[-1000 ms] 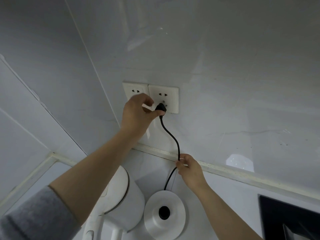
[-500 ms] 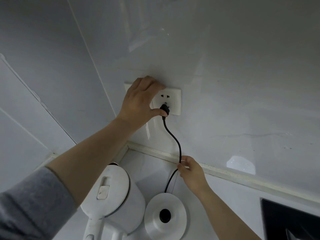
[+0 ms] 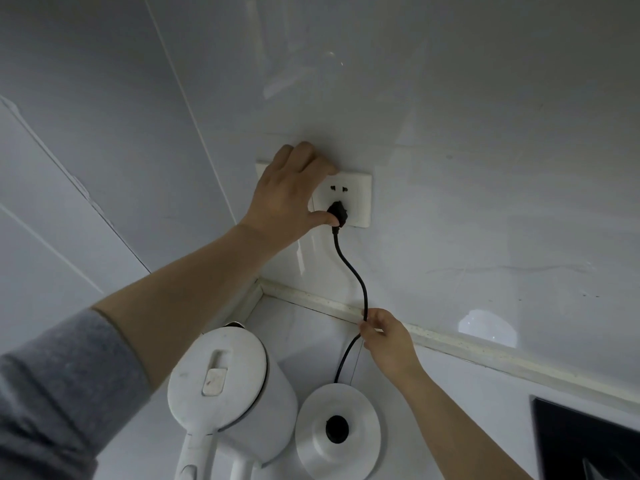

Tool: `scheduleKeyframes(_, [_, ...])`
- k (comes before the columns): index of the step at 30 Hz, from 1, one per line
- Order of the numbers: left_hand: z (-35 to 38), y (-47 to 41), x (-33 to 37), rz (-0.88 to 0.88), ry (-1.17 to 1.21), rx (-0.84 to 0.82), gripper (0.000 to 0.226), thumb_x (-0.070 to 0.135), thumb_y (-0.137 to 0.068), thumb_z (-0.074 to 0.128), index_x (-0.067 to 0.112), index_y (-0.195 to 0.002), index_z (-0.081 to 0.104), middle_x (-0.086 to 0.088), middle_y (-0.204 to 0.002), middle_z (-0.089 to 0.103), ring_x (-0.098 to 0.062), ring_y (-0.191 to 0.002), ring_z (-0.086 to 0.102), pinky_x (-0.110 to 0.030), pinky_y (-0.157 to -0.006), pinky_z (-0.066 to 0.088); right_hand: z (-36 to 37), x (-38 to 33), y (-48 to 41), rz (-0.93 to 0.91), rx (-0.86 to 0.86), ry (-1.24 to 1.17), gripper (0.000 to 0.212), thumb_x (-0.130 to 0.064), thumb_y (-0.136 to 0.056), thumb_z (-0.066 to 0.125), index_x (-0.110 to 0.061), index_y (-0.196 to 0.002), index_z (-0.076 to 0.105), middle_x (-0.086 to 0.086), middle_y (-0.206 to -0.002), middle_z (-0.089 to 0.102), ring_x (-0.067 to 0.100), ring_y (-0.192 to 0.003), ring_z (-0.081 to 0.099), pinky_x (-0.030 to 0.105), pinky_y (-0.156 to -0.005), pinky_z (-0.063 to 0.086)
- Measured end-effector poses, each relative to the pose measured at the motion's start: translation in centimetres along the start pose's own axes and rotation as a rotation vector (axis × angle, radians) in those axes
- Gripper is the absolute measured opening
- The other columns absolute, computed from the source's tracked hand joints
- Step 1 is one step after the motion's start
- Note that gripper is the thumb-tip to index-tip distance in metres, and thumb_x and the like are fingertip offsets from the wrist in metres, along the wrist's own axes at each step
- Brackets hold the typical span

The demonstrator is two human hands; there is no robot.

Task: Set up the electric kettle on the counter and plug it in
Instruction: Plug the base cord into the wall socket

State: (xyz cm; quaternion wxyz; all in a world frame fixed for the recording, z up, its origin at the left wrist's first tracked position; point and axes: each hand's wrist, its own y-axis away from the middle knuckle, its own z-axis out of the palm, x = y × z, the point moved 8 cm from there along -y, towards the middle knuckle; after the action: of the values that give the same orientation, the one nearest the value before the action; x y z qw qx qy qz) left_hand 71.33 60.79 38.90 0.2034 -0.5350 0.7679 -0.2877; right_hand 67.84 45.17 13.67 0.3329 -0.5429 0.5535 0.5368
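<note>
A white electric kettle stands on the counter at bottom centre, lid shut. Just right of it lies its round white base, apart from the kettle. A black cord runs from the base up to a black plug sitting in the right-hand wall socket. My left hand lies flat over the left socket, its thumb pressing against the plug. My right hand pinches the cord near the wall's bottom edge.
The white counter meets glossy white wall panels in a corner behind the kettle. A black hob sits in the counter at bottom right.
My left hand has let go of the plug and spread its fingers upward over the left socket, thumb still at the plug. The view has tilted down, showing more of the kettle.
</note>
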Motion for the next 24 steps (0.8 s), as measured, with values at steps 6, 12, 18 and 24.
scheduleKeyframes(6, [0.1, 0.2, 0.2, 0.005, -0.023, 0.009, 0.070, 0.042, -0.046, 0.088, 0.008, -0.102, 0.064, -0.012, -0.097, 0.059, -0.029, -0.084, 0.051, -0.033, -0.068, 0.046, 0.0, 0.2, -0.2, 0.008, 0.010, 0.002, 0.011, -0.014, -0.091, 0.055, -0.024, -0.089, 0.059, -0.007, -0.087, 0.061, 0.017, -0.084, 0.058, 0.037, -0.088, 0.050])
scheduleKeyframes(12, [0.2, 0.7, 0.3, 0.069, -0.067, 0.060, 0.069, 0.049, -0.052, 0.083, 0.005, -0.102, 0.064, -0.014, -0.096, 0.060, -0.030, -0.083, 0.054, -0.035, -0.072, 0.047, 0.1, 0.2, -0.4, 0.002, 0.010, -0.001, 0.017, -0.012, -0.090, 0.055, -0.027, -0.083, 0.058, -0.006, -0.085, 0.061, 0.015, -0.079, 0.056, 0.034, -0.082, 0.049])
scheduleKeyframes(18, [-0.2, -0.4, 0.0, 0.002, -0.085, 0.009, 0.068, 0.045, -0.042, 0.088, 0.009, -0.095, 0.064, -0.011, -0.094, 0.060, -0.031, -0.078, 0.054, -0.031, -0.059, 0.043, 0.1, 0.2, -0.6, -0.015, -0.007, 0.005, 0.015, -0.012, -0.091, 0.055, -0.025, -0.085, 0.060, -0.005, -0.085, 0.061, 0.017, -0.080, 0.056, 0.029, -0.080, 0.047])
scheduleKeyframes(24, [0.2, 0.6, 0.4, -0.018, -0.087, 0.039, 0.068, 0.043, -0.046, 0.087, 0.006, -0.098, 0.064, -0.014, -0.094, 0.058, -0.030, -0.082, 0.055, -0.035, -0.066, 0.047, -0.1, 0.3, -0.4, -0.006, 0.005, 0.013, 0.016, -0.014, -0.090, 0.056, -0.027, -0.083, 0.059, -0.009, -0.084, 0.061, 0.016, -0.083, 0.058, 0.040, -0.090, 0.050])
